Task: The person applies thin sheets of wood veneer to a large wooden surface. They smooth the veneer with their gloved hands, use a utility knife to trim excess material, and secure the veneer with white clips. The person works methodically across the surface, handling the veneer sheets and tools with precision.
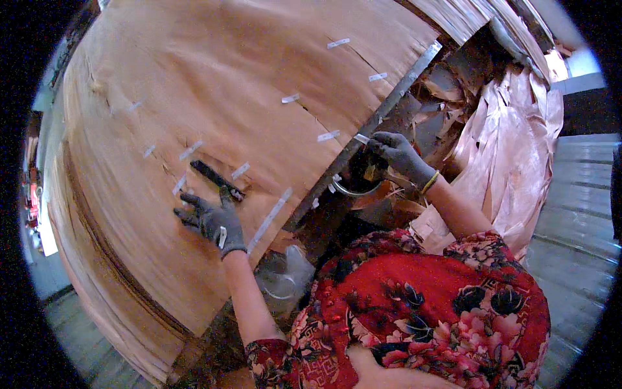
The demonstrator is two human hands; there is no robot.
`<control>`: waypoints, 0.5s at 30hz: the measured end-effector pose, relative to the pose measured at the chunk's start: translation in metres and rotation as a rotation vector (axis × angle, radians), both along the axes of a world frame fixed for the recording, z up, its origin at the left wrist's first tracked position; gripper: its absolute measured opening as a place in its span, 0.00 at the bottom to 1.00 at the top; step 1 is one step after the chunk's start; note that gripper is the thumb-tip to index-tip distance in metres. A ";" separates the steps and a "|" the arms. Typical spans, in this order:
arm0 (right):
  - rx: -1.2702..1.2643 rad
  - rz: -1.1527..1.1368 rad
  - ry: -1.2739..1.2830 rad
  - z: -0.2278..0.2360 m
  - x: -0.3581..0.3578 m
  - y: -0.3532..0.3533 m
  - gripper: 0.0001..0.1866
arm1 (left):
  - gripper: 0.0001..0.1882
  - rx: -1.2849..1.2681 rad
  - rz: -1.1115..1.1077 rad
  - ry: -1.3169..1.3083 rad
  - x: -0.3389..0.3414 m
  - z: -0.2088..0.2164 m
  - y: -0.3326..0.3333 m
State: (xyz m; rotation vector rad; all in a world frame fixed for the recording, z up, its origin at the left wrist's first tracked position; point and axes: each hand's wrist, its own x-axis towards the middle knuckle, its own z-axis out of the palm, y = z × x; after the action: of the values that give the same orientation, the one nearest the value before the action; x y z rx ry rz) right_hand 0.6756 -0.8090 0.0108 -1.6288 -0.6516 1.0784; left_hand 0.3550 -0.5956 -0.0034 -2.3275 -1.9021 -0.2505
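A broad sheet of tan wood veneer (pixel 214 78) lies before me, with several short white tape strips (pixel 328 135) stuck across its splits. My left hand (pixel 217 220), in a grey glove, rests on the veneer with its fingers spread. Its thumb is beside a dark, narrow tool (pixel 214 177), perhaps a cutter, lying by a patch of torn veneer. One small piece of white tape clings to the back of that glove. Past the sheet's right edge, my right hand (pixel 398 155), gloved too, pinches a white tape end (pixel 361 139), its fingers closed.
Along the sheet's near right side runs a metal edge (pixel 414 68). Beneath my right hand is a curved metal ring (pixel 355 190), partly hidden. Veneer scraps (pixel 447 91) and a heap of pale veneer strips (pixel 505 136) lie to the right. Clear plastic (pixel 285 275) hangs near my left forearm.
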 end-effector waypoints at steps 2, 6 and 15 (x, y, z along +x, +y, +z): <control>0.055 0.043 -0.072 -0.008 0.007 0.008 0.08 | 0.41 -0.016 -0.009 0.038 0.016 -0.004 0.016; -0.026 0.159 -0.195 -0.008 0.016 0.023 0.06 | 0.30 -0.061 -0.029 0.004 0.022 -0.028 0.020; 0.050 0.158 -0.091 -0.008 0.029 0.107 0.07 | 0.41 0.003 -0.159 -0.150 0.023 -0.039 0.027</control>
State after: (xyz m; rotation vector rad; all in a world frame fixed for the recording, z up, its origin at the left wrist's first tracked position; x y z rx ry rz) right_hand 0.7044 -0.7015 0.0027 -1.6117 -0.8734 1.0966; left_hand 0.3776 -0.5685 -0.0424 -2.5266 -1.7770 -0.4555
